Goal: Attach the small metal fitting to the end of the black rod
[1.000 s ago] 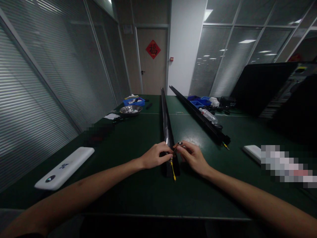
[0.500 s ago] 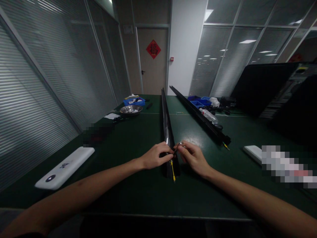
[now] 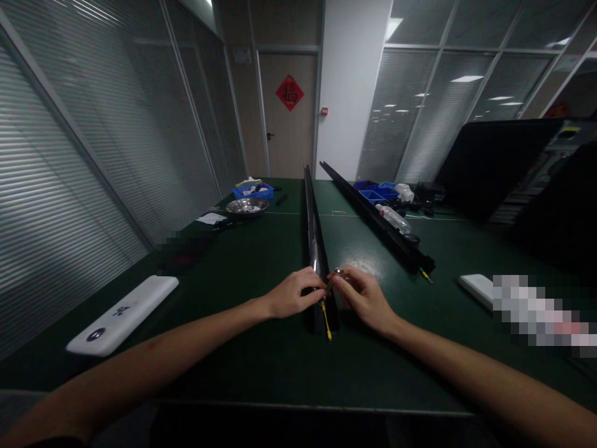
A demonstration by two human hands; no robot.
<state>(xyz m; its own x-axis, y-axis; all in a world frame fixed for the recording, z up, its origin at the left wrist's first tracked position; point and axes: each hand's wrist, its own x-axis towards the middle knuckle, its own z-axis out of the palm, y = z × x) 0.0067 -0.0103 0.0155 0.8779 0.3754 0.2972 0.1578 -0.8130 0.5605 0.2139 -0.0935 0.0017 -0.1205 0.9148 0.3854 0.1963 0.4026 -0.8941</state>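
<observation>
Two hands [image 3: 326, 296] pinch one of two black rails [image 3: 315, 249].

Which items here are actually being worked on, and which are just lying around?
In hand: left hand and right hand at the near end of the black rail; yellow wire.
Lying about: second rail, white device, metal bowl, blue bins, bottle.

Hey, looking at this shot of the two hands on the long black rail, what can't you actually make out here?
All in the head view:
- Small metal piece at the right hand: too small and dim to identify.
- Near end of the black rail: covered by the left hand.
- Where the yellow wire attaches: hidden under the fingers.
- Two patches on the green table, left and right: pixelated.
- Contents of the metal bowl: too far, too small.
</observation>
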